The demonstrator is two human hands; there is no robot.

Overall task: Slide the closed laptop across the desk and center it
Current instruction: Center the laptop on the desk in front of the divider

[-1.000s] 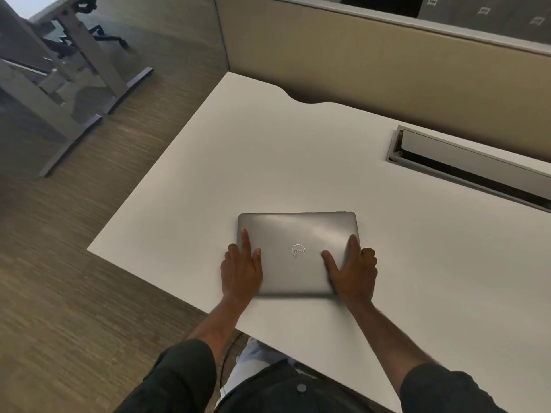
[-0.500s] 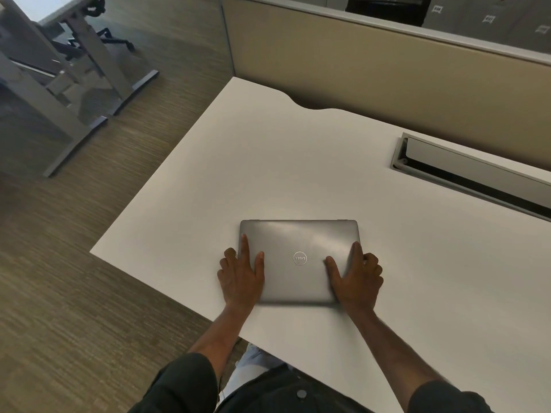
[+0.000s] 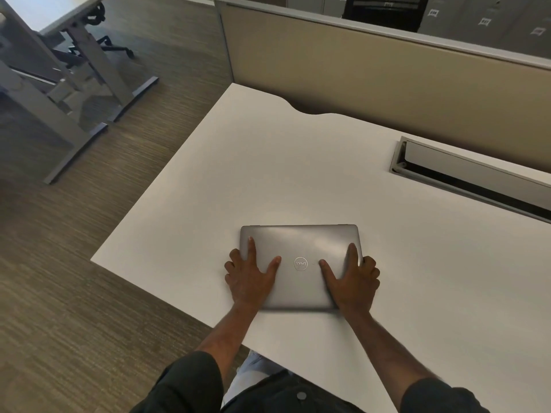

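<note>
A closed silver-grey laptop (image 3: 301,248) with a round logo lies flat on the white desk (image 3: 298,174), near the front edge and left of the desk's middle. My left hand (image 3: 250,278) rests on the lid's left side, thumb spread toward the logo and outer fingers over the left edge. My right hand (image 3: 353,281) mirrors it on the right side, with its outer fingers curled over the right edge. The laptop's near edge is blurred and its near corners are hidden under my palms.
A recessed cable tray (image 3: 465,174) with an open lid is set into the desk at the back right. A tan partition (image 3: 387,79) runs behind the desk. Another desk's metal legs (image 3: 89,84) stand on the floor to the left.
The laptop has hardly shifted on the desk. My left hand has slid further onto the lid, its thumb closer to the logo. The view has tilted slightly.
</note>
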